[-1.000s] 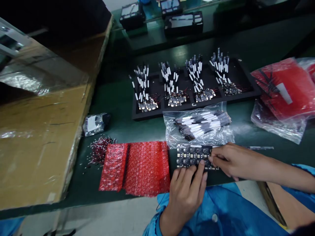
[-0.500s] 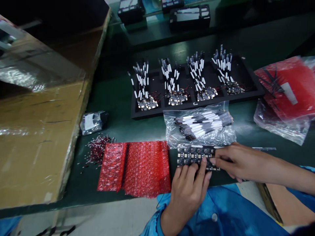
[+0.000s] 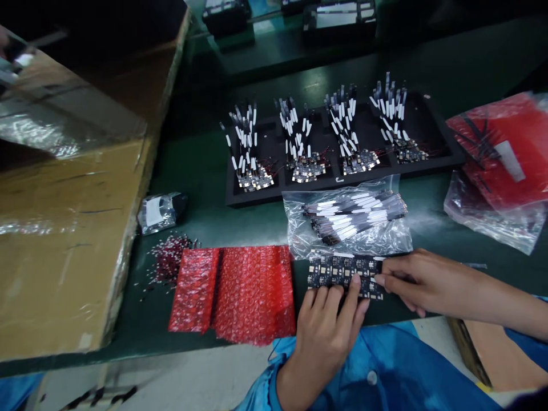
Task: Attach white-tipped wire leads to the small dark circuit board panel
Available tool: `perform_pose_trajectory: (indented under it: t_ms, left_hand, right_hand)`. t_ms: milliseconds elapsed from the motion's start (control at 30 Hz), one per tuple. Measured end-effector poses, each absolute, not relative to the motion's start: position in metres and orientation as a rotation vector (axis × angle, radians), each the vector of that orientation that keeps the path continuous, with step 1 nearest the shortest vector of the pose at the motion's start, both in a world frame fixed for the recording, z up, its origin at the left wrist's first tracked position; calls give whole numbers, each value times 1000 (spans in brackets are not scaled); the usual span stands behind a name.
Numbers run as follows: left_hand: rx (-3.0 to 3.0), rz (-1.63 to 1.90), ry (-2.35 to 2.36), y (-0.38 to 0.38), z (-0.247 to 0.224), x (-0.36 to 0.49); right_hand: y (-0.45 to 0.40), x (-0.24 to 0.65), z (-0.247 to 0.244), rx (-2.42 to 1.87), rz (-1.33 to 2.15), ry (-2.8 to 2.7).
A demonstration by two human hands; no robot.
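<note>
A black circuit board panel lies flat near the table's front edge. My left hand rests on its lower edge, fingers spread, the index fingertip on the board. At the panel's right end my right hand is closed, thumb and index finger pinched; what they hold, if anything, is too small to make out. Just behind the panel lies a clear bag with a bundle of black and white strips on it.
A black tray holds boards with strips. Red bubble wrap and small red-black wires lie left, near a silvery bag. Red bags lie right; a cardboard box stands far left.
My right hand has shifted slightly right, away from my left hand, uncovering more of the panel's right end. My left hand stays in place on the panel.
</note>
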State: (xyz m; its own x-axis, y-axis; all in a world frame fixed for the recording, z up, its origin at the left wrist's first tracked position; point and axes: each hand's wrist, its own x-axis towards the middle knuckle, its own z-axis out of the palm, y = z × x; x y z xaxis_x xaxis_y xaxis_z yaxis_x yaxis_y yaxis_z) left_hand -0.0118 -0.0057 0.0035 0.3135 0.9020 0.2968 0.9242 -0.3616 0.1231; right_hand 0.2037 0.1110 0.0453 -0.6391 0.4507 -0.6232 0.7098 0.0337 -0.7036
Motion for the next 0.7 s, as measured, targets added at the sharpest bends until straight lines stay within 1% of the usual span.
perform_pose_trajectory:
  t_ms: [367, 700]
  left_hand:
    - [-2482, -510, -1761, -11, -2, -16]
    - [-2522, -621, -1727, -15, -2, -19]
  right_hand:
    - [111, 201, 48, 1199, -1679, 2085]
    - [111, 205, 46, 1161, -1703, 2109]
